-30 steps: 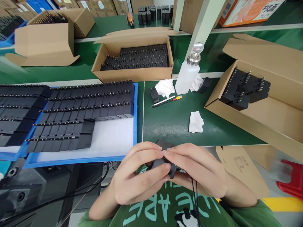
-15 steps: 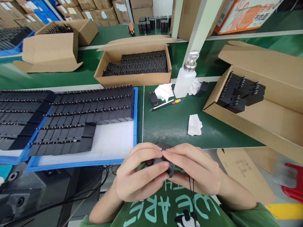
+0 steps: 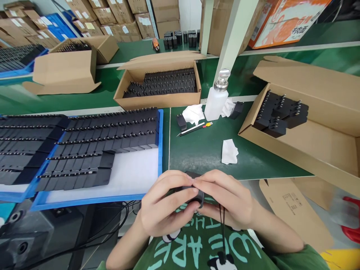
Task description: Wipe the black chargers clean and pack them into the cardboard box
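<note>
Both my hands close together around one small black plug adapter held in front of my chest, just below the green bench edge. My left hand wraps it from the left, and my right hand covers it from the right, so most of the part is hidden. A blue tray with rows of the same black adapters lies left of my hands. An open cardboard box on the right holds several more adapters.
A white dispenser bottle, white wipes, a pen-like tool and loose adapters lie on the green mat. Another box of adapters stands behind. A white post rises at the back. Cardboard sheet and red stool sit lower right.
My hands stay closed on the adapter with only small finger shifts. The view has tilted upward, so the bench and boxes sit lower in the picture.
</note>
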Demonstrator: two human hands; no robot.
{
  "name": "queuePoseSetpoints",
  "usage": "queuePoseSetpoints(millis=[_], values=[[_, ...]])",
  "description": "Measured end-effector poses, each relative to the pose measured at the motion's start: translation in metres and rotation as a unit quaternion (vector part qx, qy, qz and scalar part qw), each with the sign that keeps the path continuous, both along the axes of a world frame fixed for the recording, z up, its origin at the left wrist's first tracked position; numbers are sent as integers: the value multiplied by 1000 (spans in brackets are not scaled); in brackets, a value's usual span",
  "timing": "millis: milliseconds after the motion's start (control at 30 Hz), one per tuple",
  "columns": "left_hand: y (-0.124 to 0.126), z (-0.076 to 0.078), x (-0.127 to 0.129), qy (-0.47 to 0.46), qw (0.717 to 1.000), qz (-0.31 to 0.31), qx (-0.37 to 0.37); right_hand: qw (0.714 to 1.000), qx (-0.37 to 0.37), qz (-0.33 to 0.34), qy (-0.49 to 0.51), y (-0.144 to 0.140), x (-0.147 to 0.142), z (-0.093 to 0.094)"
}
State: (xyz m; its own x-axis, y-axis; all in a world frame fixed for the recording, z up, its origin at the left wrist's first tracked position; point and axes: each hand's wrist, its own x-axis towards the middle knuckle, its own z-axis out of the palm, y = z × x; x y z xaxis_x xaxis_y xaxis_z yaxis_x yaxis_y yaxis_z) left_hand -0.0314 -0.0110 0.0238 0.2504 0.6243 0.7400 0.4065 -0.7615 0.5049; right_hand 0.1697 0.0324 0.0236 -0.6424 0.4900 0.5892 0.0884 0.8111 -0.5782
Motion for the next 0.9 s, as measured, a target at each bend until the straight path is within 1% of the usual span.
queuePoseSetpoints(millis=[233,467,700,733,800,833,900], values=[[4,-5,-1,10,1000,-16,13,998,-40,13,47,2,1,-6],[6,-1,6,-1,1000,-13,13,998,-41,16,48,1,5,-8],[7,0,6,-10,1000,-21,15,997,-44,11,58,-1,7,-9],[7,0,6,-19,999,-27,10,997,-47,12,59,-1,6,-9],[6,-1,7,-56,997,-42,-28,996,-69,7,62,0,6,-9],[6,-3,8,-86,993,-49,-58,994,-87,0,70,0,5,-9],[4,-8,10,-169,977,-61,-118,987,-134,-13,90,2,5,-8]])
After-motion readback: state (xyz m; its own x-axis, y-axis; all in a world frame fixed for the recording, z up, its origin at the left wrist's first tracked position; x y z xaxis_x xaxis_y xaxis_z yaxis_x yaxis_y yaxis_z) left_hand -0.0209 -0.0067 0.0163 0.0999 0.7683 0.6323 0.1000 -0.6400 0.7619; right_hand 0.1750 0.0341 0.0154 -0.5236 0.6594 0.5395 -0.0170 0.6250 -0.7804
